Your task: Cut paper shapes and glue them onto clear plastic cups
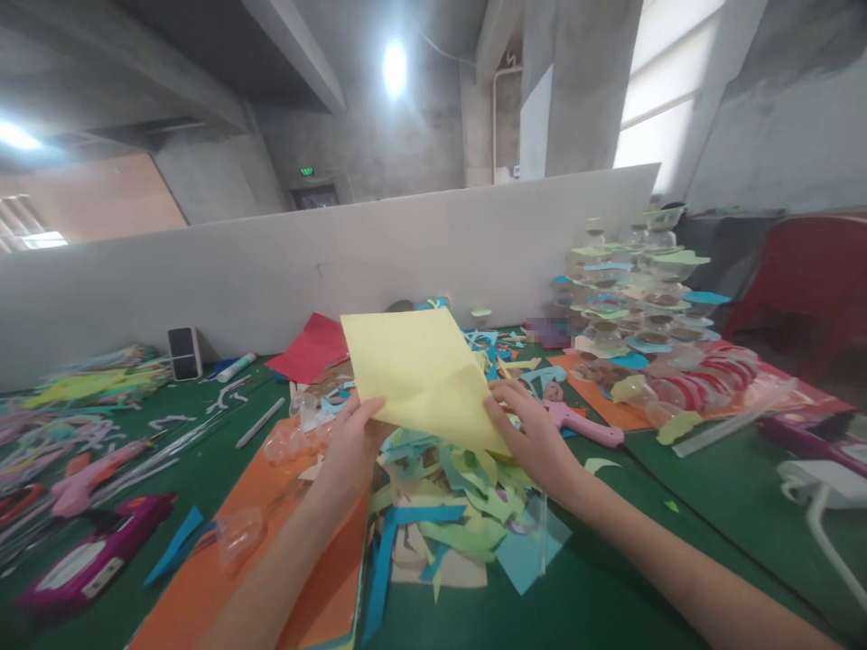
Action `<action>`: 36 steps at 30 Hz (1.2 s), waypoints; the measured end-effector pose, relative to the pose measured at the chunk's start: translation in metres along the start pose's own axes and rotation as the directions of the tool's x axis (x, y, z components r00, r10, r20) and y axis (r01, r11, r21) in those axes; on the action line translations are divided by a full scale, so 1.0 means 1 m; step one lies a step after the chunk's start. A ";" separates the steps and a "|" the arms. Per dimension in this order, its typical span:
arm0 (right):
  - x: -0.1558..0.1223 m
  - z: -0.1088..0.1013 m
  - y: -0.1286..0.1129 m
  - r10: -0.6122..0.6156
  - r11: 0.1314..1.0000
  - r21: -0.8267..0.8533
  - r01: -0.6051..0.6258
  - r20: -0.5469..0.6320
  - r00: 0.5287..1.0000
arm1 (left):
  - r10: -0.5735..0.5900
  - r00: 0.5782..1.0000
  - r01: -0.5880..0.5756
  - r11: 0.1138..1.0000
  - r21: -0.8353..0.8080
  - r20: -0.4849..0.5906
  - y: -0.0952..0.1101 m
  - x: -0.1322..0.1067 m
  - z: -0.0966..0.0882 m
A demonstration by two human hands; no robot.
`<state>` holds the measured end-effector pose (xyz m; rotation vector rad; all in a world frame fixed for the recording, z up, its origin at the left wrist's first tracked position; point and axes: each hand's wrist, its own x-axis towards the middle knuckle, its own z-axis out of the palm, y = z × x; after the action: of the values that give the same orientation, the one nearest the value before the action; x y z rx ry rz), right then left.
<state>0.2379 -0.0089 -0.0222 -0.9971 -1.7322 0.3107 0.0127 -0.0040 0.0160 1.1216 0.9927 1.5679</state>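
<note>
A plain sheet of yellow paper (pixel 420 366) is held up over the table in both hands. At its lower left corner, my left hand (pixel 356 429) pinches the edge. My right hand (pixel 528 429) grips the lower right edge, thumb and fingers closed on it. Beneath the sheet lies a heap of green and blue paper scraps (pixel 467 528). Orange paper sheets (pixel 318 564) lie under my left forearm, with clear plastic cups (pixel 240 533) on them. A pink hot glue gun (pixel 586 424) rests just right of my right hand.
Stacked clear cups with paper pieces (pixel 650 289) stand at the back right. At left are a purple device (pixel 98 551), a pink glue gun (pixel 88 478), a phone (pixel 185 352) and paper strips. A white partition (pixel 271 262) borders the table's back. A black cord (pixel 711 519) crosses the right side.
</note>
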 end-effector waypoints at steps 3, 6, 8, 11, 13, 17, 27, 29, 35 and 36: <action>-0.002 -0.004 -0.005 -0.141 0.990 -0.019 0.140 -0.133 0.981 | 0.051 0.999 -0.051 0.999 -0.020 -0.012 0.006 -0.001 -0.001; 0.000 -0.001 0.001 -0.033 0.999 0.021 0.036 -0.146 0.989 | 0.017 0.999 -0.020 0.998 -0.054 -0.046 0.005 -0.002 0.003; 0.003 0.003 0.009 0.118 0.990 0.086 -0.109 -0.109 0.987 | -0.005 0.998 0.001 0.998 -0.062 -0.060 0.001 -0.001 0.006; 0.008 0.007 0.020 0.227 0.967 0.138 -0.214 -0.086 0.970 | -0.035 0.997 0.031 0.997 -0.069 -0.066 -0.006 -0.001 0.010; 0.011 0.007 0.023 0.236 0.963 0.151 -0.222 -0.084 0.968 | -0.053 0.996 0.047 0.996 -0.081 -0.069 -0.008 -0.001 0.011; 0.013 0.003 0.019 0.267 0.949 0.195 -0.247 -0.081 0.960 | -0.043 0.999 0.040 0.992 -0.123 -0.016 -0.006 -0.002 0.009; 0.010 -0.004 0.000 0.277 0.908 0.341 -0.244 -0.051 0.960 | 0.003 0.998 -0.001 0.999 -0.035 0.060 -0.015 -0.012 0.018; 0.009 -0.001 0.000 0.265 0.897 0.381 -0.226 -0.051 0.963 | -0.009 0.999 0.011 0.998 -0.055 0.035 -0.016 -0.013 0.021; 0.011 0.000 -0.008 0.272 0.744 0.626 -0.236 0.039 0.961 | 0.045 0.997 -0.052 0.992 -0.116 -0.066 -0.009 -0.013 0.026; 0.012 -0.002 -0.011 0.292 0.718 0.643 -0.266 0.068 0.954 | 0.046 0.996 -0.056 0.992 -0.117 -0.081 -0.008 -0.013 0.026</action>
<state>0.2336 -0.0073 -0.0068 -0.7248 -1.2706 1.0126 0.0416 -0.0121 0.0127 1.0173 0.9153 1.7003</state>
